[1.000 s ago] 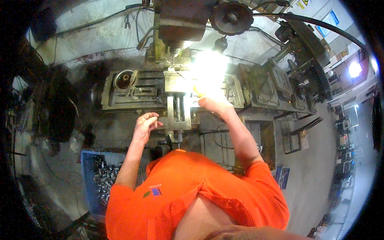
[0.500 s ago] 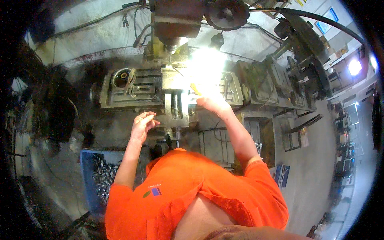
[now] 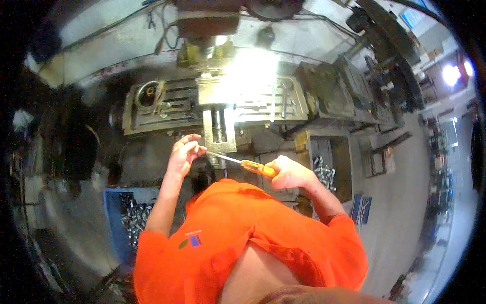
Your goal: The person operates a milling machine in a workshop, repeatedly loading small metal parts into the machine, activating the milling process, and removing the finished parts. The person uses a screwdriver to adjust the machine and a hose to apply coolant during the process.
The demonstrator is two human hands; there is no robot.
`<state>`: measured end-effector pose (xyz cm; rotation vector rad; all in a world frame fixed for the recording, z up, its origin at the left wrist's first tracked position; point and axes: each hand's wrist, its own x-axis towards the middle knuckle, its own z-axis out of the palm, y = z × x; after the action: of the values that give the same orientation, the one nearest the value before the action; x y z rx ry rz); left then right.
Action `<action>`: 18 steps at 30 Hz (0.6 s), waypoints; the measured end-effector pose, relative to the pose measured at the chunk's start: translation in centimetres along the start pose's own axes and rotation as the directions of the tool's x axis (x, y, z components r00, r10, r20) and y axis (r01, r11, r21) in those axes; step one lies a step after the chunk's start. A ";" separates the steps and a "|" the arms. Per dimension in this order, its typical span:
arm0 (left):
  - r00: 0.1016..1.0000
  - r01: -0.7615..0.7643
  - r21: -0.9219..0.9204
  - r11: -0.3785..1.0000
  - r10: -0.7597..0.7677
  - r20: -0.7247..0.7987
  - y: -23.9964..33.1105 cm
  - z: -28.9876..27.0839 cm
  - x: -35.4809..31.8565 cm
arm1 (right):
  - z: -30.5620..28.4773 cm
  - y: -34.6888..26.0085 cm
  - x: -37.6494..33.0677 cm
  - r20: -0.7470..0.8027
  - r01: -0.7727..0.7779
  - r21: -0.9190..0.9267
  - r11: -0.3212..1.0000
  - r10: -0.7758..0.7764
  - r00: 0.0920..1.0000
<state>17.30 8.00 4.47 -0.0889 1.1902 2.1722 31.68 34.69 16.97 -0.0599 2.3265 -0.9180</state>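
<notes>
I stand at a milling machine [image 3: 212, 25] with a slotted metal table [image 3: 167, 109] and a vise [image 3: 218, 126] on it. My right hand [image 3: 288, 172] is shut on the orange handle of a screwdriver [image 3: 255, 167], held level in front of my chest. Its thin metal shaft points left to my left hand [image 3: 183, 152], whose fingers pinch or touch the tip. Both hands hover just below the vise, above the machine's front. A bright lamp glare [image 3: 250, 66] washes out the table's middle.
A blue bin [image 3: 115, 223] of metal parts sits on the floor at my left. More metal pieces lie in a box [image 3: 324, 172] at my right. Other dark machines [image 3: 385, 86] stand to the right, and the grey floor stretches beyond them.
My right hand has come down from the lit vise area to chest height, now holding the orange screwdriver. My left hand stayed near the vise front and met the screwdriver tip.
</notes>
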 end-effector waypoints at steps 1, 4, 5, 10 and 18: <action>0.999 0.024 0.000 1.000 -0.024 0.022 -0.1 0.1 -0.1 | 0.1 0.7 -0.2 0.017 0.001 0.040 0.999 -0.002 1.000; 1.000 0.016 0.033 0.999 -0.017 0.024 -0.3 0.1 -0.4 | 0.2 6.0 -0.1 -0.188 0.121 0.166 0.979 -0.089 0.978; 0.999 0.000 0.063 0.998 -0.002 0.033 -0.1 0.1 -0.6 | 0.7 9.7 0.3 -0.345 0.220 0.202 0.954 -0.141 0.928; 0.993 -0.028 0.091 0.995 0.038 -0.111 0.4 -2.3 -0.5 | -0.8 20.1 3.3 -0.816 0.540 0.543 0.643 0.254 0.519; 0.862 -0.176 0.217 0.960 0.257 -0.436 3.8 -8.5 -5.6 | -3.7 26.7 13.6 -0.790 0.222 0.598 0.770 0.522 0.321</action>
<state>17.45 -2.86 4.21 -0.4398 1.7235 2.3045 23.42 53.54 -5.08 1.3845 2.6963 -1.9532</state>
